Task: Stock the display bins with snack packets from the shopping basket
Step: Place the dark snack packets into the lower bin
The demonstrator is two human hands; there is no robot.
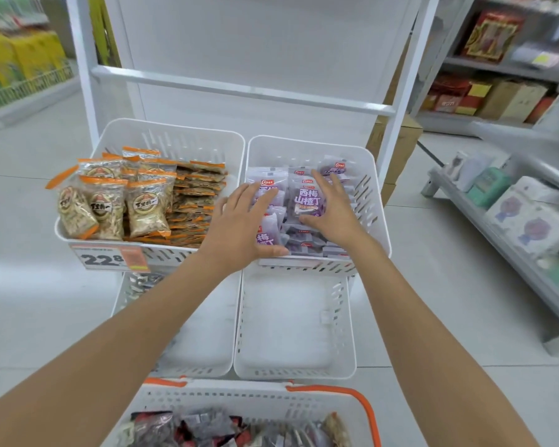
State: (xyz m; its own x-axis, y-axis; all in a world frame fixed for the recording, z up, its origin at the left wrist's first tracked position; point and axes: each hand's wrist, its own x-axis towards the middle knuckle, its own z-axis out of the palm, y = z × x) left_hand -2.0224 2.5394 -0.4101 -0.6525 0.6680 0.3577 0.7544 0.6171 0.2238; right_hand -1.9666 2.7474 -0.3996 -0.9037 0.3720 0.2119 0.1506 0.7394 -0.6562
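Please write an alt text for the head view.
The left hand and right hand rest on purple snack packets in a white plastic bin; orange-edged packets fill the bin beside it. A white, orange-handled shopping basket stands below.

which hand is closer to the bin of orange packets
Left. The left hand lies on the purple packets just beside the orange-packet bin; the right hand lies farther right on the same packets.

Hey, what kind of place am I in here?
Most likely a grocery or convenience shop: white slotted plastic display bins of snack packets, a white-and-orange price tag on one bin, and shelves of boxed goods at the right.
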